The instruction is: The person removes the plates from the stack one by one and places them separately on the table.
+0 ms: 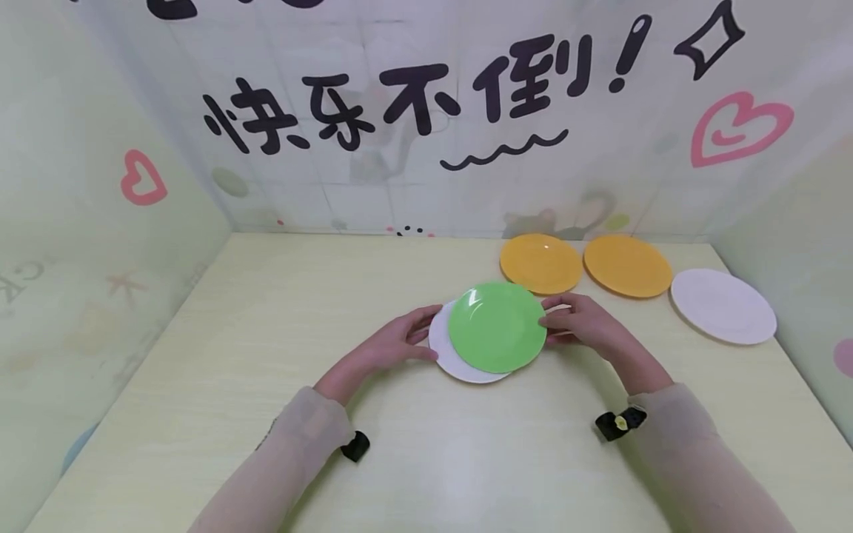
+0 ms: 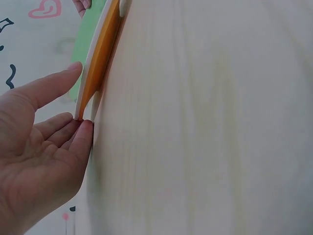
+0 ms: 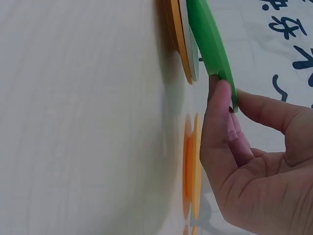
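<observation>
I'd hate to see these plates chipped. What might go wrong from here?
1. The right hand pinches the green plate at a tilt, off-centre over the white plate; it may slide or drop if released there.
2. The left hand touches the white plate's rim, and an orange plate lies beneath; a nudge might shift both.

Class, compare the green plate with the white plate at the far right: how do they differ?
The green plate is pinched by the right hand; the far-right white plate is untouched. The green plate partly covers another white plate; the far-right white plate lies on the table. Both are round.
</observation>
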A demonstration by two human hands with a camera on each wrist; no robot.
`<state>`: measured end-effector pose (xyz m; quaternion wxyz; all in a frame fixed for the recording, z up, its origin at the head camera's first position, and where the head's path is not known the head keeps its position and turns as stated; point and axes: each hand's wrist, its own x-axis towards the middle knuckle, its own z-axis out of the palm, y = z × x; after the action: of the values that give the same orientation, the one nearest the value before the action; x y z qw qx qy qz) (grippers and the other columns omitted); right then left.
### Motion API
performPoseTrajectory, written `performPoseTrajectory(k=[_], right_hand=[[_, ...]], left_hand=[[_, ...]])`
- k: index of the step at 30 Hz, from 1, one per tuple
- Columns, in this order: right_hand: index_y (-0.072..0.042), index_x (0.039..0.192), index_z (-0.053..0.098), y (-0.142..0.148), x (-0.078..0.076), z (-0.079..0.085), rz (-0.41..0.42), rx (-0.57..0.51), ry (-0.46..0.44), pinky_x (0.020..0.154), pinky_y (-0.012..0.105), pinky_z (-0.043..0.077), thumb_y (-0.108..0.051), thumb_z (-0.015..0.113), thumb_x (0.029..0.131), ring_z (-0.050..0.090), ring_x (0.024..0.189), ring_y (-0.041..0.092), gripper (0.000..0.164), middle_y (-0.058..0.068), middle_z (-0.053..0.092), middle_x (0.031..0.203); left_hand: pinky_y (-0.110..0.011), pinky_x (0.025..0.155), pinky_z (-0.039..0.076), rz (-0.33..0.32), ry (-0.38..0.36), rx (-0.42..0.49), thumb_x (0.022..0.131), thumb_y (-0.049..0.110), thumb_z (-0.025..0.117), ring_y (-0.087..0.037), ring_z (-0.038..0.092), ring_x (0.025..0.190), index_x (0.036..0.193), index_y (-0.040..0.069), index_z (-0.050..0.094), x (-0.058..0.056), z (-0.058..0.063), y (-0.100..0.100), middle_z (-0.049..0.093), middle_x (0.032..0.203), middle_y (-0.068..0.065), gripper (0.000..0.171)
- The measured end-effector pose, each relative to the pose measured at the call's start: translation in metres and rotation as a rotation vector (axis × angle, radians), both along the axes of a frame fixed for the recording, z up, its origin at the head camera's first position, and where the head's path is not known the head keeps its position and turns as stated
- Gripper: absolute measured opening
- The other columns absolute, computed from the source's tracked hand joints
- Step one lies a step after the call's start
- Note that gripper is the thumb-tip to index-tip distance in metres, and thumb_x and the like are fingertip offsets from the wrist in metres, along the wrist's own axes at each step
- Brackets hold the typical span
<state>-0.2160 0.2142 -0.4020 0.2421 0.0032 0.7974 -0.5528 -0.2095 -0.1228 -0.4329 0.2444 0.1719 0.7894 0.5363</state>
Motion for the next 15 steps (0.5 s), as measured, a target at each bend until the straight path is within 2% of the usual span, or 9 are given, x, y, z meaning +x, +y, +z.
performPoseTrajectory(k=[7, 11, 15], right_hand=[[0.007, 0.136, 0.039, 0.043, 0.006, 0.007, -0.048, -0.031, 0.041, 0.08, 0.02, 0.063, -0.014, 0.057, 0.101, 0.066, 0.085, 0.0, 0.045, -0.016, 0.067, 0.089], [0.002, 0.13, 0.042, 0.072, 0.012, 0.006, -0.073, -0.056, 0.053, 0.079, 0.018, 0.062, -0.013, 0.056, 0.101, 0.067, 0.084, -0.001, 0.035, -0.018, 0.066, 0.088], [0.002, 0.131, 0.043, 0.102, 0.02, 0.006, -0.081, -0.028, 0.066, 0.08, 0.017, 0.062, -0.016, 0.055, 0.102, 0.068, 0.086, -0.002, 0.036, -0.021, 0.065, 0.092]], left_hand=[[-0.035, 0.124, 0.033, -0.003, -0.014, -0.013, 0.087, -0.003, 0.072, -0.028, 0.029, 0.152, 0.157, 0.004, 0.026, -0.001, 0.0, 0.004, 0.026, 0.165, -0.013, 0.085], [-0.035, 0.124, 0.034, -0.002, -0.028, -0.021, 0.086, -0.003, 0.073, -0.028, 0.028, 0.152, 0.158, 0.006, 0.025, 0.0, 0.0, 0.005, 0.025, 0.166, -0.012, 0.086], [-0.037, 0.124, 0.034, 0.002, -0.036, -0.027, 0.086, -0.003, 0.073, -0.028, 0.029, 0.152, 0.158, 0.007, 0.025, 0.001, 0.0, 0.005, 0.024, 0.166, -0.011, 0.087]])
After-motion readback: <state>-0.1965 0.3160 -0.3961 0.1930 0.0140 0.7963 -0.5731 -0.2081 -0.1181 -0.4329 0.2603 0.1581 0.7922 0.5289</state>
